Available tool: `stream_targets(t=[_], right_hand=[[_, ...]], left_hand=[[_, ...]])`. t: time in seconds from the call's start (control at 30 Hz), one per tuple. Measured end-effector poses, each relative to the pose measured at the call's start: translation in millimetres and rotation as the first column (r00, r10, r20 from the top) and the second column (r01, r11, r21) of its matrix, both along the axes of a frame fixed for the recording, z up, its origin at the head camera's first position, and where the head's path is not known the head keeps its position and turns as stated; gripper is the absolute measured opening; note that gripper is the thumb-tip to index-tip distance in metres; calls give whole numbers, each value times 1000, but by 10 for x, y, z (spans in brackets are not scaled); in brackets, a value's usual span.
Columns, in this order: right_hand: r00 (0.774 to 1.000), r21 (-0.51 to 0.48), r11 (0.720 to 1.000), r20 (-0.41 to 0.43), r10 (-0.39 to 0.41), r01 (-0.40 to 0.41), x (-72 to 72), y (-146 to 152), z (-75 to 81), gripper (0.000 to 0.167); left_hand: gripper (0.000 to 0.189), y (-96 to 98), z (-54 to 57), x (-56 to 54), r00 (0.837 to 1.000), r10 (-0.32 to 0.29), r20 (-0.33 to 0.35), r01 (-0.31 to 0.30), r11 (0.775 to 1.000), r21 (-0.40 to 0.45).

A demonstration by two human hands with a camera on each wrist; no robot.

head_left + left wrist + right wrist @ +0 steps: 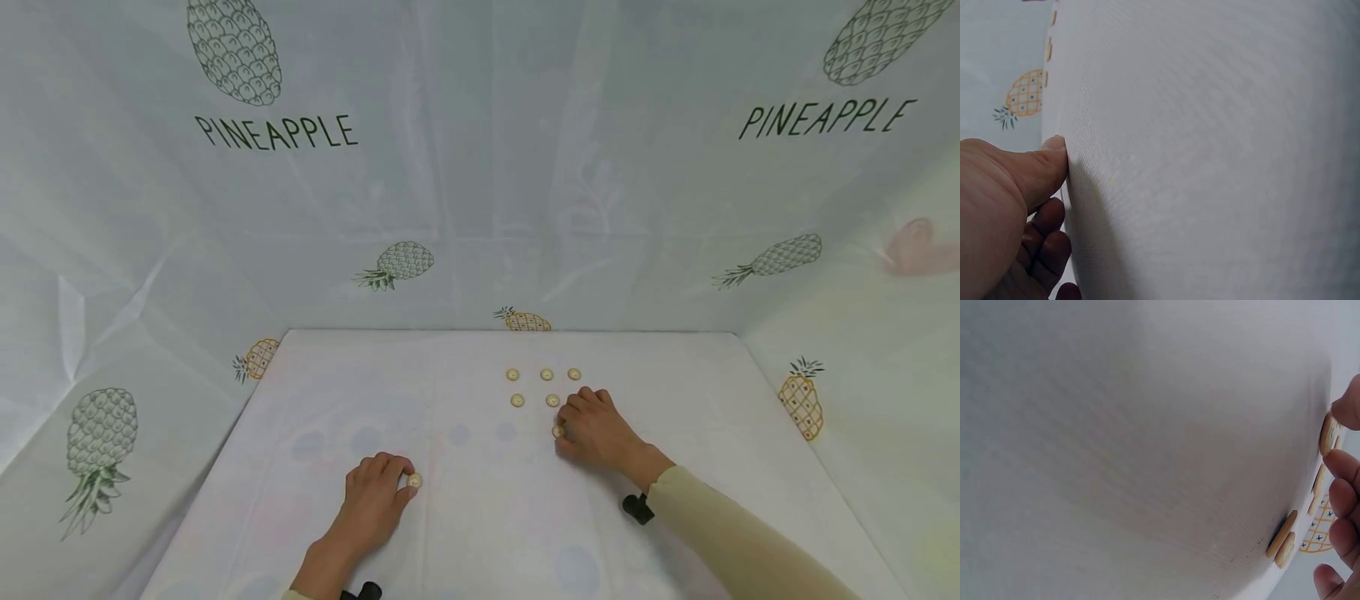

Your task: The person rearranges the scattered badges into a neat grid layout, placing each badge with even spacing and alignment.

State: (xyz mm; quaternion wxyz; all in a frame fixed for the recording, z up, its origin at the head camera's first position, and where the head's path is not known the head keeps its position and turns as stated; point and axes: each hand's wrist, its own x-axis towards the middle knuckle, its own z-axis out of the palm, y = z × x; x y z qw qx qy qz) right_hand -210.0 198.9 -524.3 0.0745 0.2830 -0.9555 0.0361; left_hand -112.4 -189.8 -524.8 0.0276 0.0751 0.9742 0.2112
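In the head view my left hand pinches a small round tan button-like disc between thumb and index finger, low over the left-centre of the white table. The left wrist view shows the thumb and curled fingers of that hand; its disc is hidden there. Farther back and to the right, my right hand has thumb and index finger at opposite edges of another button-like disc. In the right wrist view this disc stands out between the fingertips of the right hand.
Behind the right hand, three discs form a back row, among them a middle disc; two more, such as the left one, lie in front. White cloth covers the table. Pineapple-printed sheeting hangs around the back and sides.
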Motion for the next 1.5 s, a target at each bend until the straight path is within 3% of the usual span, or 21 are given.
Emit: stream_targets(t=[0.33, 0.8, 1.17, 1.5], right_hand=[[1000, -17, 1000, -25, 14, -15, 15, 11, -21, 22], [999, -12, 1000, -36, 2, -2, 8, 17, -38, 20], [999, -17, 1000, -35, 9, -10, 8, 12, -39, 20], [1000, -24, 1000, -26, 12, -13, 4, 4, -34, 20]], left_hand=[[21, 1, 5, 5, 1000, -7, -1, 7, 1000, -6], [18, -81, 40, -99, 996, -85, -2, 85, 994, -68], [21, -139, 40, -173, 982, -183, -51, 172, 971, -168], [27, -137, 57, -134, 984, -166, -62, 155, 975, -162]])
